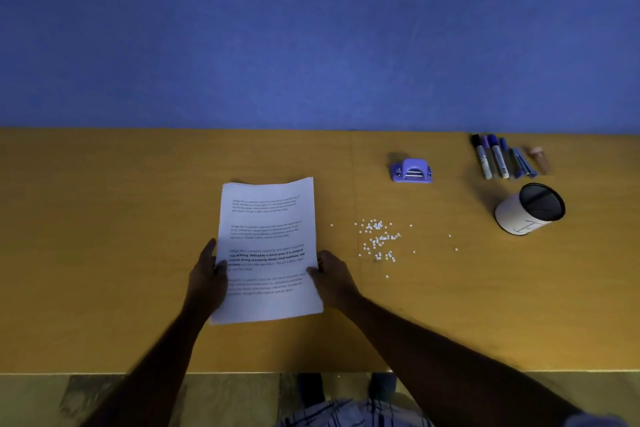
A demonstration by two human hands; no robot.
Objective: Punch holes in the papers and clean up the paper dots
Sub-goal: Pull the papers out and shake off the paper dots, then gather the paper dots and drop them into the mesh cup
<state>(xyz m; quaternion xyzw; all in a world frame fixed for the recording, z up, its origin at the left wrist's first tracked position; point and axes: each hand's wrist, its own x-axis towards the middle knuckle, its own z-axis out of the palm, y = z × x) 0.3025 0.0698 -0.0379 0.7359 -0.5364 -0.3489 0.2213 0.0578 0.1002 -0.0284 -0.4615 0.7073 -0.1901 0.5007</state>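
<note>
Two hands, my left hand [206, 279] and right hand [331, 277], pinch the side edges of the thin white printed paper sheets [267, 246] at frame centre; small round white paper dots [379, 241] lie scattered right of them on the smooth yellow-brown table [104, 218].

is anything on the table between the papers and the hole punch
Nothing visible does. The table between the papers, gripped by the left hand and right hand, and the hole punch is bare. The paper dots lie right of the papers but nearer the person than that path; the cup sits farther right.
</note>
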